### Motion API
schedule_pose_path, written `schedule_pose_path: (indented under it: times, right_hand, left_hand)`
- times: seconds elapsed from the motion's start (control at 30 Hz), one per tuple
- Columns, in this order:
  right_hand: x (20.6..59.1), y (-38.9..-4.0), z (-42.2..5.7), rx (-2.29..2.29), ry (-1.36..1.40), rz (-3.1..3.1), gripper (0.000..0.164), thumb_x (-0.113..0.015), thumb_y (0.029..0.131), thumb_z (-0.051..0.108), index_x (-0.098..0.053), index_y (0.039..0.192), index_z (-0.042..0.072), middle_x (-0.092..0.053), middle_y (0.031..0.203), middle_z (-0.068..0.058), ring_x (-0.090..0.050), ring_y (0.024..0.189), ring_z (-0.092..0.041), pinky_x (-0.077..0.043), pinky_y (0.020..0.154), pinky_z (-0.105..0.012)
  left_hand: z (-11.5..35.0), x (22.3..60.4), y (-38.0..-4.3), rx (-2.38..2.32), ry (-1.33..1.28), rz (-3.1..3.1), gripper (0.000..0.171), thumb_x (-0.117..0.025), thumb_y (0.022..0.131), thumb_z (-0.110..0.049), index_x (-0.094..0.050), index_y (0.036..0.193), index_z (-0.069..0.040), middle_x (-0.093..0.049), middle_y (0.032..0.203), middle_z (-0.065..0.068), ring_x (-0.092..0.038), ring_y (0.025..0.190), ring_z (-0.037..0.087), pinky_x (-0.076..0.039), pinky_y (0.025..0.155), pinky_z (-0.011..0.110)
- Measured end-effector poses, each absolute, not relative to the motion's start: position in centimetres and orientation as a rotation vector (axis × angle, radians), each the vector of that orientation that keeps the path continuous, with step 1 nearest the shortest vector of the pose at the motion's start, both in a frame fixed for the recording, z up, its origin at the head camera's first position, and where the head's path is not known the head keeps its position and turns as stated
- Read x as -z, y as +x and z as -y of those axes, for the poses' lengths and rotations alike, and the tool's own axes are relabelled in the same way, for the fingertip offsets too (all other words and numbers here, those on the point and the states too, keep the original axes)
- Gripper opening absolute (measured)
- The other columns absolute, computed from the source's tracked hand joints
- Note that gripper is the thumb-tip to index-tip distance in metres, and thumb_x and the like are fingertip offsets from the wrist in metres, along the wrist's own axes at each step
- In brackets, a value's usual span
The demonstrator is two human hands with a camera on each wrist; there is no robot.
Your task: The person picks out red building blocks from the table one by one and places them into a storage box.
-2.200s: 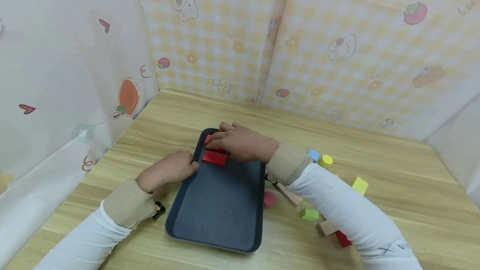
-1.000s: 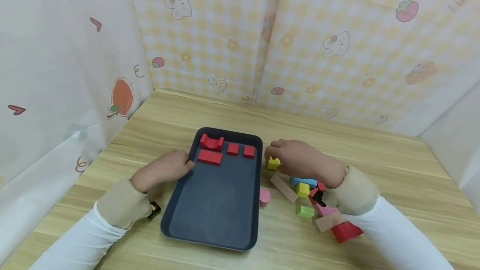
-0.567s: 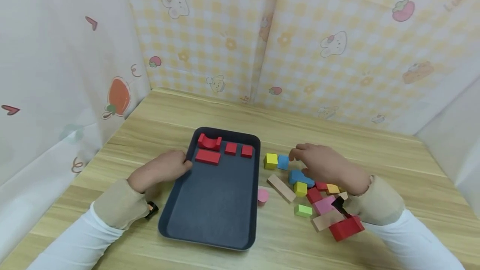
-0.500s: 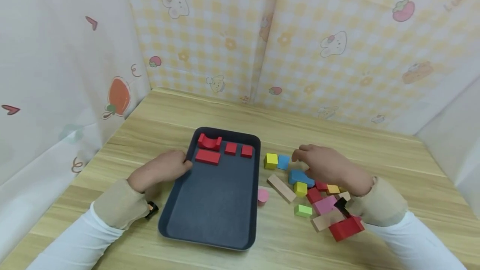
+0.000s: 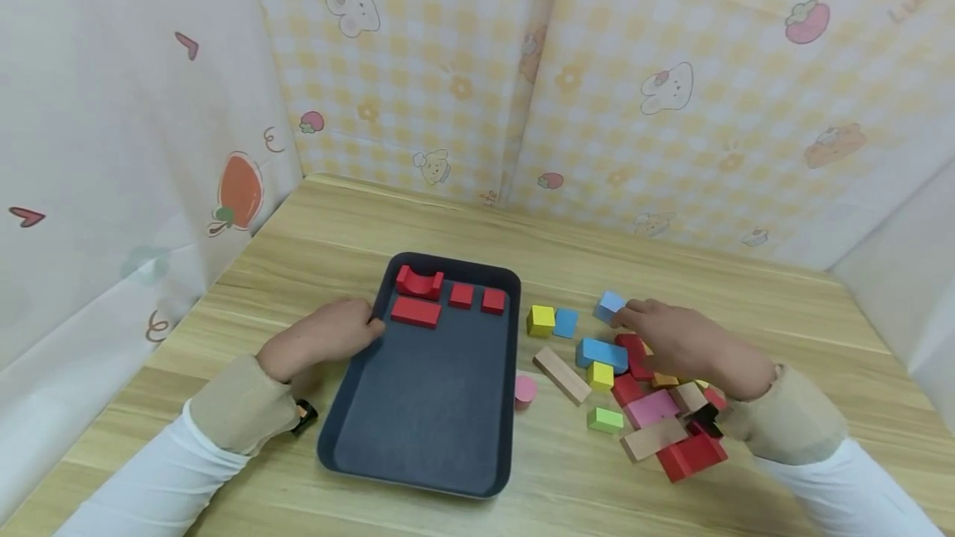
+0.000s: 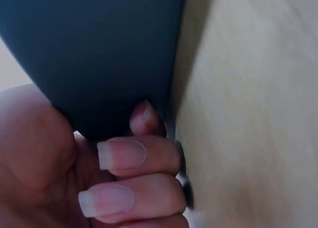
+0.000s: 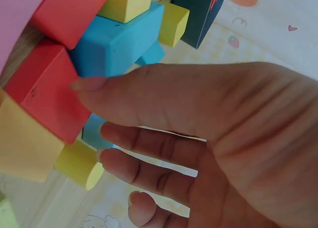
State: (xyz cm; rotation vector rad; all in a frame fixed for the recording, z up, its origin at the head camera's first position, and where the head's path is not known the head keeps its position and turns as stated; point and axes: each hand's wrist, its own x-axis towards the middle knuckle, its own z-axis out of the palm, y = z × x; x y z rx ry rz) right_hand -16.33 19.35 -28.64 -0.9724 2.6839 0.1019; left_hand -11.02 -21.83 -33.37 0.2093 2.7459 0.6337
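My left hand (image 5: pixel 328 338) grips the left rim of a dark tray (image 5: pixel 425 413). In the left wrist view, curled fingers (image 6: pixel 124 156) lie against the tray's side. Inside the tray's far end sit a red arched block (image 5: pixel 419 283), a red rectangular block (image 5: pixel 416 312) and two small red blocks (image 5: pixel 461 296). My right hand (image 5: pixel 686 342) hovers over the pile of blocks at the right, its fingertips near a light blue cube (image 5: pixel 609 307). In the right wrist view its fingers are spread, the thumb tip right at a red block (image 7: pixel 52 89), with nothing grasped.
Outside the tray's right side lie a yellow cube (image 5: pixel 540 321), a wooden plank (image 5: pixel 563 374) and a pink cylinder (image 5: pixel 525 390). Closer to me are a green block (image 5: pixel 605 419), a pink block (image 5: pixel 652 409) and a large red block (image 5: pixel 691 456). A patterned cloth (image 5: pixel 597 106) hangs behind.
My right hand has left the red blocks in the tray and moved right to the pile, lately shifting further right and uncovering the light blue cube. My left hand keeps its grip on the rim.
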Motion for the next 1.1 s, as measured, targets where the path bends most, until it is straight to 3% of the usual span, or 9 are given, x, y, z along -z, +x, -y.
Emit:
schedule_pose_path:
  times: [0.27,0.67,0.87,1.1]
  right_hand:
    - [29.0,-16.3,-19.8,-0.098,-0.920,-2.621,0.056,-0.080,0.066,0.013,-0.056,0.116,0.010,-0.053,0.114,-0.007,-0.046,0.094,-0.021,-0.050,0.067,-0.033]
    - [30.2,-16.6,-19.8,-0.159,-0.948,-2.634,0.059,-0.080,0.066,0.023,-0.054,0.116,0.005,-0.052,0.110,-0.007,-0.042,0.097,-0.023,-0.049,0.073,-0.034]
    - [30.5,-16.5,-19.9,-0.210,-0.853,-2.657,0.066,-0.079,0.066,0.028,-0.053,0.118,-0.003,-0.053,0.111,-0.013,-0.041,0.097,-0.027,-0.049,0.077,-0.037]
    - [30.7,-16.6,-20.0,-0.165,-0.756,-2.652,0.061,-0.078,0.067,0.028,-0.055,0.116,-0.001,-0.056,0.100,-0.008,-0.042,0.091,-0.024,-0.049,0.065,-0.031]
  left_hand:
    - [21.8,33.3,-10.9,-0.639,0.215,-2.747,0.030,-0.039,0.093,-0.020,-0.046,0.065,-0.011,-0.044,0.060,0.003,-0.038,0.050,0.015,-0.034,0.052,0.029]
    - [21.8,33.3,-10.9,-0.646,0.227,-2.759,0.031,-0.039,0.093,-0.019,-0.044,0.063,-0.013,-0.042,0.057,0.002,-0.037,0.048,0.014,-0.034,0.051,0.029]
    - [21.8,33.4,-11.0,-0.637,0.214,-2.753,0.032,-0.039,0.093,-0.020,-0.045,0.063,-0.012,-0.043,0.057,0.002,-0.037,0.048,0.014,-0.034,0.051,0.029]
    - [21.9,33.7,-11.1,-0.642,0.217,-2.751,0.032,-0.039,0.093,-0.020,-0.045,0.063,-0.012,-0.043,0.057,0.002,-0.037,0.048,0.014,-0.034,0.050,0.029]
